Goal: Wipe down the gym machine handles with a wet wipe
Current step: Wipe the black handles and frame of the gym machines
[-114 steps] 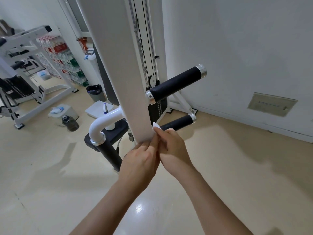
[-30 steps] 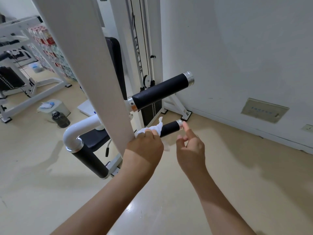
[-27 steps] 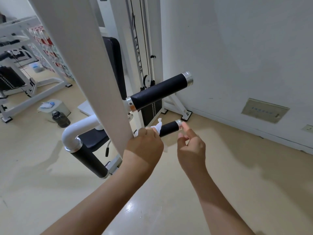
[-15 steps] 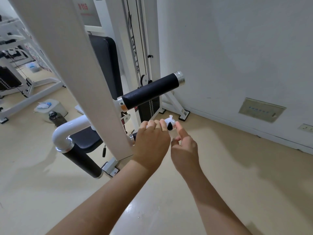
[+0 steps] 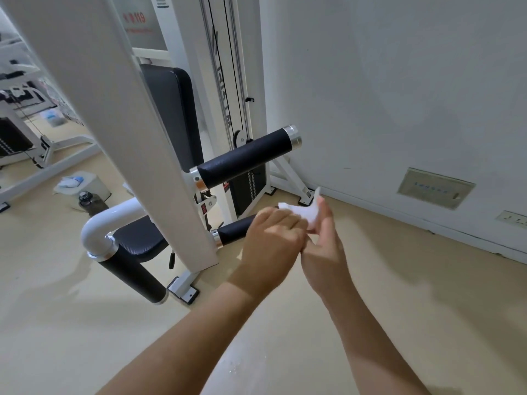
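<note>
Wipe point(image 5: 306, 213) sits bunched at about two o'clock from frame centre, pinched between my two hands just off the end of the lower handle point(image 5: 235, 229). A second ago my left hand point(image 5: 271, 240) had it wrapped on that handle near the post; since then it has slid outward along the grip and come off the tip, so I judge that handle's pass is finished. My left hand is curled into a loose fist with the near end of the wipe inside it, and my right hand point(image 5: 323, 249), which hung open and empty beside the handle, now has its fingers half closed with the tips against the wipe's far end. That looks to me like refolding or handing over before the next grip. Upper handle point(image 5: 246, 158), at twelve o'clock, black with a chrome cap, shows bare and would be my next target; a third grip point(image 5: 132, 276) hangs at nine o'clock under a white elbow. Floor point(image 5: 370, 280) is smooth beige with a shiny wet-looking patch at six o'clock, so I would mind my footing. Wall point(image 5: 399, 81) at one o'clock stands close behind the machine, leaving little room past the handle ends. A bottle point(image 5: 89, 202) stands at ten o'clock.
</note>
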Demonstrator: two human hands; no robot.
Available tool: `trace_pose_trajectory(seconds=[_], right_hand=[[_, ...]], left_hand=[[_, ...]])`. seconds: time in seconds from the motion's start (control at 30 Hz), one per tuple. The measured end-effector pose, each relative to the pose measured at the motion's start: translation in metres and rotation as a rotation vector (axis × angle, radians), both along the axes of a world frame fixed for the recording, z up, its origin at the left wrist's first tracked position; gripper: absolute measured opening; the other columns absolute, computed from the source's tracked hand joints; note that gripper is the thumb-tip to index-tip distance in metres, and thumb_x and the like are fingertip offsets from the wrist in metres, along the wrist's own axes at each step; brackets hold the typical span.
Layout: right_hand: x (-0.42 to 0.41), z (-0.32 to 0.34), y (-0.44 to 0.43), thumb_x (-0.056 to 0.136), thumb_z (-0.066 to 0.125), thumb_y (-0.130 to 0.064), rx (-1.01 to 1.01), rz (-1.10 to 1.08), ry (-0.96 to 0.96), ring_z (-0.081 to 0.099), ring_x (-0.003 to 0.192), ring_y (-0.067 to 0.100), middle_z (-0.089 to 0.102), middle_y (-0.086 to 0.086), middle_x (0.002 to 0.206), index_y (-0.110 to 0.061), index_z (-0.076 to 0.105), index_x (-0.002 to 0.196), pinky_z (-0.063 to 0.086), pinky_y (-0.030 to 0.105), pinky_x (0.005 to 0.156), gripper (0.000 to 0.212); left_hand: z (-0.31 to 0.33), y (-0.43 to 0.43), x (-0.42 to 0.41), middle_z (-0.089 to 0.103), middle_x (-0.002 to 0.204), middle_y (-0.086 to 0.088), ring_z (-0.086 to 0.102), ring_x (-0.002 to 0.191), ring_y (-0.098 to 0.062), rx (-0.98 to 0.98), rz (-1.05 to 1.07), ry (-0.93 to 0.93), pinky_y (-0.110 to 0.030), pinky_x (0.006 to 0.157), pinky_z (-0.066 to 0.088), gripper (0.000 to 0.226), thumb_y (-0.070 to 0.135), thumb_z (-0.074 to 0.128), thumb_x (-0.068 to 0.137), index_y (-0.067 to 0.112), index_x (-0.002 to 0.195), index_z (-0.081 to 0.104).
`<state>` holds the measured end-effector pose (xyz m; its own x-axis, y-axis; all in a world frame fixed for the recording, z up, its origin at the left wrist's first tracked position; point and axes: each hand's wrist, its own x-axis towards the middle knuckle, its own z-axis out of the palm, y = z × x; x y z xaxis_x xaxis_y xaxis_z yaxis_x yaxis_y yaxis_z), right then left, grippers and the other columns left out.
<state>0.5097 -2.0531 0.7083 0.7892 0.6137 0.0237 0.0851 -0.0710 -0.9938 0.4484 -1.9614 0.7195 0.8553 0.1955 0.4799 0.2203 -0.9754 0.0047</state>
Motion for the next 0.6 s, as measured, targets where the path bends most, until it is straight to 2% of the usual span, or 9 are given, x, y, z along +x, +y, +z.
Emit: trace_pose_trajectory(seconds=[0.1, 0.17, 0.2, 0.27, 0.33, 0.43, 0.5, 0.6], right_hand=[[-0.002, 0.009, -0.018, 0.092, 0.057, -0.019, -0.092, -0.013, -0.069, 0.046, 0.112, 0.000, 0.046, -0.023, 0.119, -0.041, 0.035, 0.139, 0.037, 0.019, 0.090, 0.056], [-0.002, 0.008, -0.020, 0.091, 0.060, -0.025, -0.154, 0.031, -0.085, 0.055, 0.104, 0.002, 0.059, -0.020, 0.112, -0.038, 0.054, 0.122, 0.041, 0.018, 0.084, 0.034], [-0.002, 0.007, -0.019, 0.090, 0.061, -0.026, -0.152, 0.046, -0.092, 0.062, 0.094, 0.005, 0.067, -0.015, 0.100, -0.035, 0.061, 0.110, 0.045, 0.015, 0.076, 0.023], [-0.002, 0.003, -0.015, 0.089, 0.063, -0.023, -0.180, 0.017, -0.156, 0.062, 0.071, 0.007, 0.067, -0.009, 0.076, -0.030, 0.067, 0.097, 0.043, 0.009, 0.057, 0.011], [-0.002, 0.000, -0.010, 0.088, 0.064, -0.019, -0.171, -0.097, -0.213, 0.059, 0.066, 0.009, 0.064, -0.007, 0.073, -0.027, 0.066, 0.090, 0.041, 0.009, 0.052, 0.008], [-0.008, -0.003, 0.000, 0.089, 0.062, -0.012, -0.081, -0.289, -0.370, 0.058, 0.073, 0.012, 0.064, 0.000, 0.086, -0.018, 0.068, 0.089, 0.042, 0.004, 0.061, 0.009], [-0.015, -0.011, 0.007, 0.091, 0.059, -0.013, -0.046, -0.288, -0.532, 0.057, 0.082, 0.012, 0.062, 0.002, 0.099, -0.011, 0.070, 0.096, 0.041, 0.004, 0.072, 0.013], [-0.022, -0.025, 0.012, 0.093, 0.051, -0.022, -0.036, -0.191, -0.638, 0.055, 0.098, 0.017, 0.060, 0.004, 0.113, -0.009, 0.068, 0.111, 0.046, 0.022, 0.086, 0.028]], left_hand=[[-0.001, -0.015, -0.017, 0.071, 0.091, 0.002, 0.063, 0.084, -0.019, -0.316, 0.056, -0.003, -0.035, 0.073, 0.053, 0.026, 0.004, 0.064, 0.082, 0.020, 0.101, 0.072], [-0.002, -0.017, -0.022, 0.067, 0.093, 0.002, 0.061, 0.083, -0.016, -0.475, 0.100, -0.047, -0.031, 0.071, 0.052, 0.026, 0.006, 0.058, 0.087, 0.022, 0.104, 0.071], [-0.001, -0.017, -0.023, 0.065, 0.094, 0.003, 0.060, 0.083, -0.015, -0.496, 0.120, -0.063, -0.029, 0.071, 0.050, 0.025, 0.009, 0.056, 0.090, 0.024, 0.105, 0.070], [0.000, -0.019, -0.024, 0.062, 0.097, 0.002, 0.059, 0.083, -0.016, -0.488, 0.129, -0.079, -0.028, 0.070, 0.050, 0.021, 0.014, 0.055, 0.092, 0.023, 0.105, 0.068], [0.004, -0.022, -0.029, 0.061, 0.100, 0.001, 0.060, 0.081, -0.017, -0.470, 0.139, -0.092, -0.030, 0.066, 0.052, 0.016, 0.015, 0.061, 0.089, 0.020, 0.104, 0.064], [0.009, -0.019, -0.033, 0.063, 0.094, 0.000, 0.059, 0.077, -0.020, -0.285, 0.241, -0.052, -0.030, 0.054, 0.050, 0.020, 0.015, 0.072, 0.079, 0.019, 0.095, 0.060], [0.010, -0.015, -0.034, 0.065, 0.086, 0.002, 0.059, 0.076, -0.022, -0.160, 0.299, -0.008, -0.033, 0.054, 0.047, 0.012, 0.019, 0.071, 0.080, 0.020, 0.088, 0.062], [0.011, -0.015, -0.034, 0.064, 0.068, 0.001, 0.058, 0.063, -0.023, -0.107, 0.296, 0.038, -0.033, 0.048, 0.044, 0.011, 0.014, 0.072, 0.075, 0.016, 0.082, 0.064]])
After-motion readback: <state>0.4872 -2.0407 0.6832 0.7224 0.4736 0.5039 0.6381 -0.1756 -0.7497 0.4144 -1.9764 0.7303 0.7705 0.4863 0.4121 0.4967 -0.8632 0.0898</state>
